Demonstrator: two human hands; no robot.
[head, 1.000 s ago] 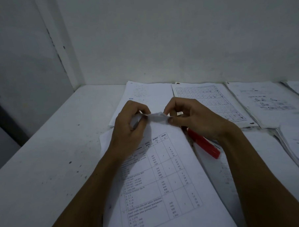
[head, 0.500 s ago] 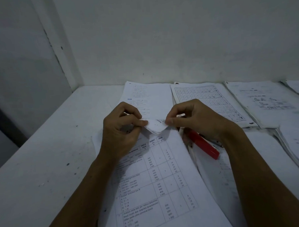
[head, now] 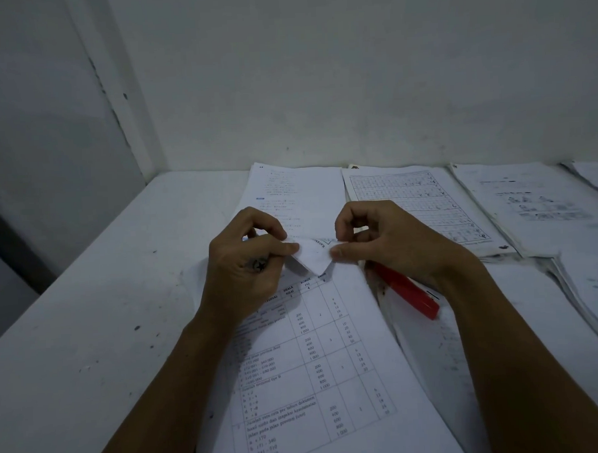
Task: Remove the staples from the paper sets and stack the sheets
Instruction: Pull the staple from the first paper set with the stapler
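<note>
A stapled paper set [head: 317,369] printed with a table lies in front of me on the white table [head: 99,320]. Its top corner [head: 314,258] is folded back toward me. My left hand [head: 244,266] pinches the left side of that fold between thumb and forefinger. On the fold's right side, my right hand [head: 391,243] pinches it the same way. The staple itself is too small to make out. A red tool [head: 408,295] lies on the papers under my right wrist.
Other paper sets lie along the wall: one behind my hands [head: 289,192], one with a filled-in grid [head: 413,200], another further right [head: 536,205]. More sheets are stacked at the right edge [head: 595,292]. A wall corner closes off the back left.
The folded corner has been turned further toward me and my hands have drawn slightly apart on it. The paper set shifted a little to the left.
</note>
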